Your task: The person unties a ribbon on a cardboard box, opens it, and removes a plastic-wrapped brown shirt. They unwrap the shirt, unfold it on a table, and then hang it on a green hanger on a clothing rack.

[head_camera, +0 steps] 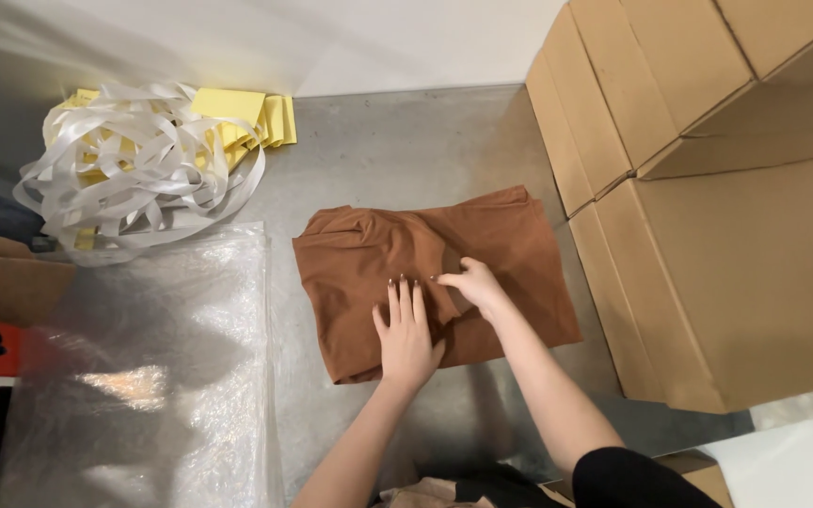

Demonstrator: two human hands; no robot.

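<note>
Flat and open, the left hand (406,334) presses the folded rust-brown soft cloth garment (430,273) mid-table, while the right hand (472,282) pinches a fold just right of it; light, limp fabric, likely best taken at folded edges.

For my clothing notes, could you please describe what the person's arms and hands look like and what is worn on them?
Both forearms are bare. The right arm shows a black sleeve at its upper part. The left hand has long, dark-painted nails. No rings, watch or gloves show on it or the right hand.
</note>
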